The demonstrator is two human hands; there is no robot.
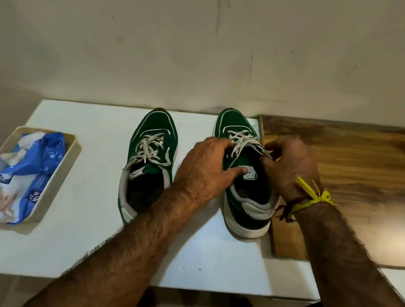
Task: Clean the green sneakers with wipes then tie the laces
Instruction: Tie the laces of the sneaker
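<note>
Two green sneakers with white soles and white laces stand side by side on the white table (78, 245), toes pointing away from me. The left sneaker (153, 132) has its laces lying loose over the tongue. Both my hands are at the right sneaker (234, 121). My left hand (204, 169) grips its left side, thumb on the tongue, fingers curled at the laces. My right hand (289, 164), a yellow thread round its wrist, pinches the laces (242, 139) on the shoe's right side. The blue and white wipes pack (22, 174) lies at the left.
The wipes pack sits in a shallow beige tray (75, 150) near the table's left edge. A wooden board (361, 178) lies on the right, touching the right sneaker's side. A stained white wall (210, 39) rises right behind the table.
</note>
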